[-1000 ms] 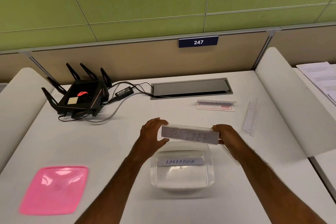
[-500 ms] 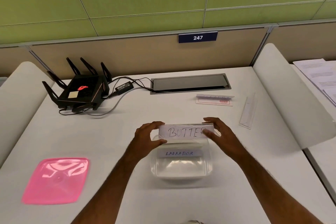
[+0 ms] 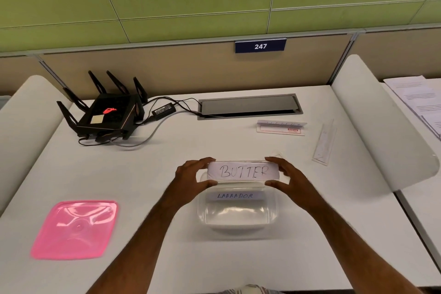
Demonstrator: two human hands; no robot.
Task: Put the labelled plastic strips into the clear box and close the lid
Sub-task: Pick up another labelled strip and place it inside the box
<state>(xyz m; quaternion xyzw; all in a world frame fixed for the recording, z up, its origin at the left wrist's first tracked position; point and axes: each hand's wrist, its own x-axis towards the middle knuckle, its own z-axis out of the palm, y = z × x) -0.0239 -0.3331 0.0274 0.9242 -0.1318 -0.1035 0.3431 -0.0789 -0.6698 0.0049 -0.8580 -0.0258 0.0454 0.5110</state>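
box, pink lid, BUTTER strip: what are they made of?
Clear box: glossy see-through plastic, probably; the table shows through its walls.
Pink lid: translucent glossy plastic, likely; bright glare patches.
BUTTER strip: clear plastic over a white handwritten paper insert, apparently.

Left hand (image 3: 191, 175) and right hand (image 3: 286, 176) pinching the ends of a white plastic strip lettered BUTTER (image 3: 243, 171), thumbs below, fingers above. Just beneath the thumbs, a clear rounded plastic box (image 3: 236, 212) holding a white strip lettered LABRADOR (image 3: 235, 196). Well left of the left fingers, a glossy pink square lid (image 3: 75, 229).
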